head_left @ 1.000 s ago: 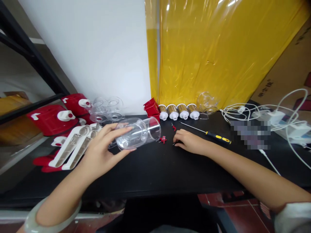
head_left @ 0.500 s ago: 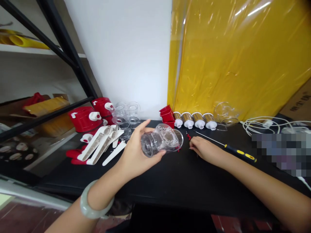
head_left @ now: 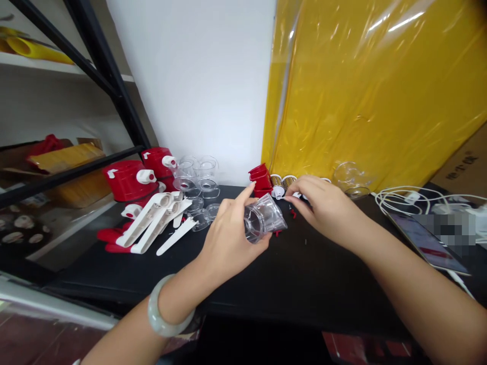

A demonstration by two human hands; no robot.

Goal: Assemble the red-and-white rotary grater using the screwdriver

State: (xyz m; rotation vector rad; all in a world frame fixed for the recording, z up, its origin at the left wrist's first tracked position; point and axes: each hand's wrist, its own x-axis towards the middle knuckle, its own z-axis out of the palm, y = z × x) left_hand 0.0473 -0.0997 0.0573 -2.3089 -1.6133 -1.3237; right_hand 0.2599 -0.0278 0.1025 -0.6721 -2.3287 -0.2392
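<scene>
My left hand [head_left: 232, 230] is closed around a clear plastic housing [head_left: 265, 218], tilted above the black table. To the right of it, my right hand [head_left: 317, 205] is raised with thumb and forefinger pinched; whatever small thing is between the tips is too small to make out. Below those fingers lies a small red part [head_left: 292, 214], with another red bit [head_left: 277, 233] beside the housing. A tiny screw-like piece [head_left: 305, 242] rests on the table. Behind my right hand stand metal-mesh drums [head_left: 289, 182] with white ends, partly hidden.
Red-and-white machine bodies [head_left: 131, 181], white arms [head_left: 154, 223] and more clear housings [head_left: 207, 175] crowd the left. Red hoppers [head_left: 261, 180] stack at the back. A clear part [head_left: 352, 180], white cables [head_left: 403, 200] and a tablet [head_left: 428, 241] lie right.
My right hand has lifted off the table and moved up and toward the housing, now covering the screwdriver and some drums. My left hand has turned the housing and shifted it slightly right.
</scene>
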